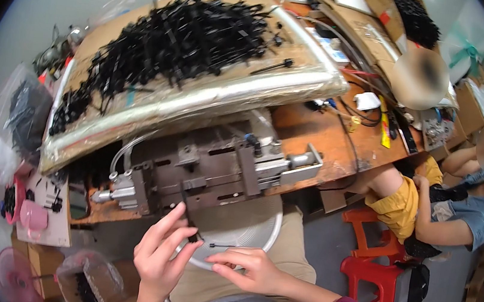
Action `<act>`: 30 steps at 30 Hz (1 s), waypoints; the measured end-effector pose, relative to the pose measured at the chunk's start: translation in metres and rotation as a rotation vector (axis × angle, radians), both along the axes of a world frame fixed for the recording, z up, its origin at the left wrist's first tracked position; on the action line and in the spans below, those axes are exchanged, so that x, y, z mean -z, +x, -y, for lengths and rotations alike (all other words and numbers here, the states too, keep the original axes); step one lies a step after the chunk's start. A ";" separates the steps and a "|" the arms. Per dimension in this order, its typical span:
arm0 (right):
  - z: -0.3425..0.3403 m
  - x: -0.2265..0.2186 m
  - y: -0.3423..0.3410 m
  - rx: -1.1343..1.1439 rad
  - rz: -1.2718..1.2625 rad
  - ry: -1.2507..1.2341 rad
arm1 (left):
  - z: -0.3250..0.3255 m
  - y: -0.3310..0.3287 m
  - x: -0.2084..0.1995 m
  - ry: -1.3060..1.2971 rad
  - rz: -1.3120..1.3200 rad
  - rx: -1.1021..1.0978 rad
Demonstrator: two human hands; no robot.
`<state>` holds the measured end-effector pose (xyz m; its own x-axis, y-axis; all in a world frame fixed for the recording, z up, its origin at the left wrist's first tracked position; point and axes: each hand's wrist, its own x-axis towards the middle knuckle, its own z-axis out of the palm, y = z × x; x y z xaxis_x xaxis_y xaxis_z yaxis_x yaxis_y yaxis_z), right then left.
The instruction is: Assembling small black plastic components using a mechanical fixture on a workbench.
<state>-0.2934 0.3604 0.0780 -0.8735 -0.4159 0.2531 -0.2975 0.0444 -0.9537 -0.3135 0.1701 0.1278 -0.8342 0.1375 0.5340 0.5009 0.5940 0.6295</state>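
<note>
My left hand (164, 253) is raised over my lap, its thumb and fingers closed on a slim black plastic part (194, 237). Just to its right, my right hand (247, 269) has thumb and forefinger pinched together; whether anything small is between them I cannot make out. A short thin black rod (222, 246) shows right above those fingers, and whether it is held or lies in the tray is unclear. Beneath both hands a round whitish tray (273, 227) rests on my lap. Beyond them stands a dark metal fixture (209, 168) with pneumatic cylinders (270, 168) at its ends.
A large pile of black plastic parts (186, 38) covers a film-wrapped cardboard board (212, 100) behind the fixture. On the wooden bench (299, 125) lie cables and a yellow tool (385, 129). A seated person (455, 213), red stools (368, 281) and a pink fan (15, 274) are around.
</note>
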 end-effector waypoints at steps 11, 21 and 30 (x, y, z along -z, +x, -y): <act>0.004 0.021 0.000 -0.030 -0.024 0.238 | -0.014 -0.027 0.020 -0.383 -0.076 -0.060; 0.005 0.027 0.003 -0.044 -0.046 0.243 | -0.011 -0.030 0.016 -0.541 -0.021 -0.098; 0.006 0.026 0.005 -0.080 -0.068 0.209 | -0.014 -0.033 0.005 -0.521 0.021 -0.131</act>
